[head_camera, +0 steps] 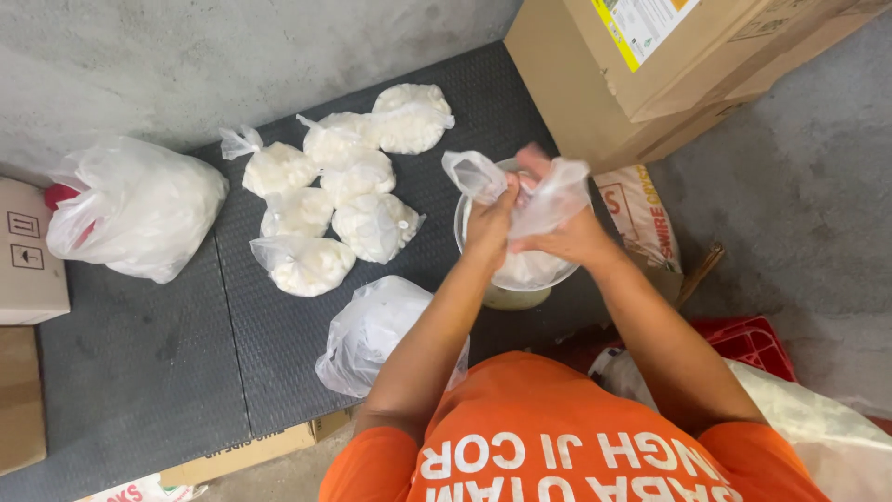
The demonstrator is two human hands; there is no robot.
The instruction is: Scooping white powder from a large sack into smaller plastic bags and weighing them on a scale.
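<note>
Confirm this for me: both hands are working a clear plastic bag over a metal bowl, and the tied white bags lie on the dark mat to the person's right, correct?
Not quite. The head view shows the tied white bags on the dark mat to the person's left, not right. The rest holds: the left hand and right hand work a clear plastic bag over the metal bowl.

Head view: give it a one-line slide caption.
Both hands, left hand and right hand, work a clear plastic bag over a bowl, beside filled bags.

view: head, single | from: above the person's own shoulders | facing: steeply down onto the dark mat [167,372] | range: near, arm's reach | overlap: none
</note>
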